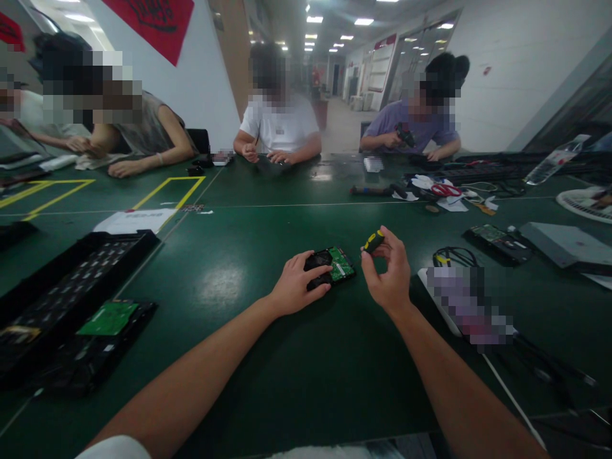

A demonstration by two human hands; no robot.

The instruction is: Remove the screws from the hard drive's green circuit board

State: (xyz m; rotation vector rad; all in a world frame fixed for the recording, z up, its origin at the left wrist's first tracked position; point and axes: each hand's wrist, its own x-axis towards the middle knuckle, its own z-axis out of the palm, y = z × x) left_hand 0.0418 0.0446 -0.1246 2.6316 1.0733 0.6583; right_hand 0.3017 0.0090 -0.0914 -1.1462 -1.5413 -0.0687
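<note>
A hard drive (342,266) lies on the green tabletop with its green circuit board facing up. My left hand (302,280) grips it from the left, thumb at the near edge and fingers across its black part, which they partly cover. Just right of the drive, my right hand (389,271) pinches a small black-and-yellow screwdriver (373,241) by its handle. The screwdriver is tilted, its thin shaft pointing down and left towards the drive's right edge. Whether the tip touches the drive, I cannot tell.
On the left stand a long black tray (71,280) and more drives with a green board (109,317). To the right are a phone-like white-edged object (437,299), cables, another drive (497,242) and a grey box (568,245). Several people sit across the table (248,236).
</note>
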